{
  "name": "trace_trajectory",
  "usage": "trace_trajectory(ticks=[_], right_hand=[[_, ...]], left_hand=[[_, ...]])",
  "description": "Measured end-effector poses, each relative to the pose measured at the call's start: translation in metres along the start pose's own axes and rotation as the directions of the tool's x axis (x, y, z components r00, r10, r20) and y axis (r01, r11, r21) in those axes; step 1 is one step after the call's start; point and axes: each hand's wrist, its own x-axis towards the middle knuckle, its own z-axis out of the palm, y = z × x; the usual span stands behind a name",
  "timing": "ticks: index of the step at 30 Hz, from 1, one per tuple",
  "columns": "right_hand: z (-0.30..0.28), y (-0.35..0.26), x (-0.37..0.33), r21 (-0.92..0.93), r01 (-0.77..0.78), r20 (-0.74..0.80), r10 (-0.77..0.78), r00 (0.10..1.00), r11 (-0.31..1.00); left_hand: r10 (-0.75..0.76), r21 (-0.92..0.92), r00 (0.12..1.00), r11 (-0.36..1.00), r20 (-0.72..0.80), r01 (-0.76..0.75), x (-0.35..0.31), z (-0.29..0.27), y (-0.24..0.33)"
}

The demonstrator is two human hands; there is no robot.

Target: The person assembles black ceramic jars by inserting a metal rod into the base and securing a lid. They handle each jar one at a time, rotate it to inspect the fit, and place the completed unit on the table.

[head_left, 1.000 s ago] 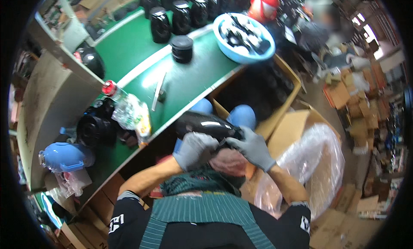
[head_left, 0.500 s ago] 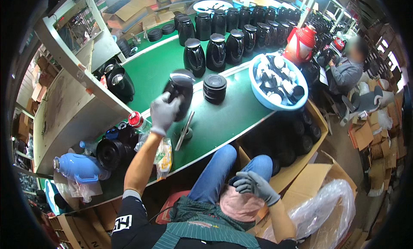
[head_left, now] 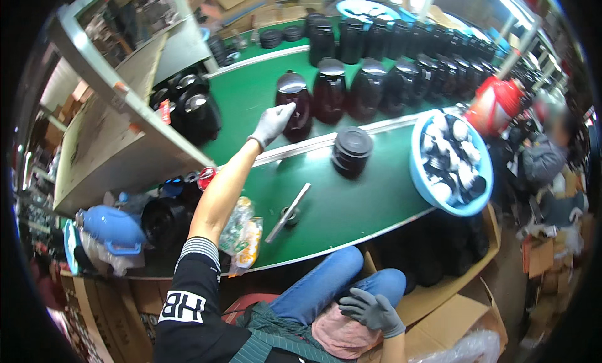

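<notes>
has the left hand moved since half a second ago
Yes, forward, away from the body, judged against the white strip: the left hand is now beyond it, at the leftmost dark jug in the nearer row.

I can see, from far away, 1 white patch (head_left: 182, 307) with big black letters on the person's black left sleeve (head_left: 195, 277).

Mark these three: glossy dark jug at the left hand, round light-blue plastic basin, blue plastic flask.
Glossy dark jug (head_left: 300, 118): head view, on its body.
Round light-blue plastic basin (head_left: 419, 168): head view, left outer wall.
Blue plastic flask (head_left: 113, 226): head view, on its body.
</notes>
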Motion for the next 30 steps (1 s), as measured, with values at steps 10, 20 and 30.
trace_trajectory(ticks=[10, 20, 30], right_hand=[[-0.007, 0.003, 0.003, 0.058, 0.024, 0.099, -0.030, 0.995, 0.998], [0.011, -0.003, 0.013, -0.045, 0.036, 0.046, -0.034, 0.998, 0.998], [0.176, -0.059, 0.042, -0.930, 0.287, 0.365, -0.648, 0.668, -0.228]], left_hand=[[0.010, 0.737, 0.753, 0.217, -0.658, 0.640, 0.007, -0.144, -0.061], [0.305, 0.873, 0.931, 0.487, -0.202, 0.030, -0.038, -0.151, -0.006], [0.640, 0.573, 0.733, 0.519, 0.231, -0.634, -0.244, -0.142, 0.206]])
